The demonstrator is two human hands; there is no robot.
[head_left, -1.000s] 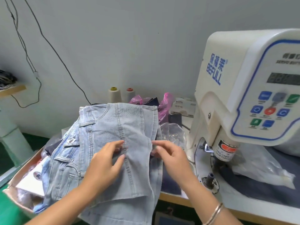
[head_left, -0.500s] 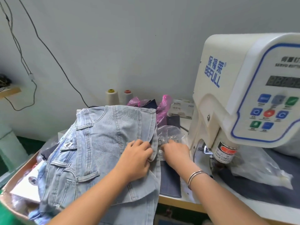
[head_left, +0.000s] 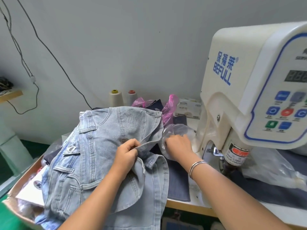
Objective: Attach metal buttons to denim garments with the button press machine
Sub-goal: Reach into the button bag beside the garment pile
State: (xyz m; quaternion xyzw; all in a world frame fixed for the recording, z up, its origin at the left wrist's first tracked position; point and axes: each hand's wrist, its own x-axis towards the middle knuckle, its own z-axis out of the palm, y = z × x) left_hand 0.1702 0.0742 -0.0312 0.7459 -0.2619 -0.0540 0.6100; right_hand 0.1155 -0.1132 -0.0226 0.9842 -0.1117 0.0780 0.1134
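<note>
Now the left hand [head_left: 127, 152] pinches the edge of the pale denim garment [head_left: 93, 156] in the middle of the frame, keeping the button spot ready. Beside it, the right hand [head_left: 178, 145] digs, fingers bent, into a clear plastic bag [head_left: 176, 130], likely for a button. At right waits the press machine [head_left: 245, 90].

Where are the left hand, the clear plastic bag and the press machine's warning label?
left hand [head_left: 126, 152]: head view, on the knuckles, gripping the denim edge.
clear plastic bag [head_left: 178, 130]: head view, upper crinkled film, behind the right hand.
warning label [head_left: 236, 155]: head view, red-and-white sticker on the press head.
</note>
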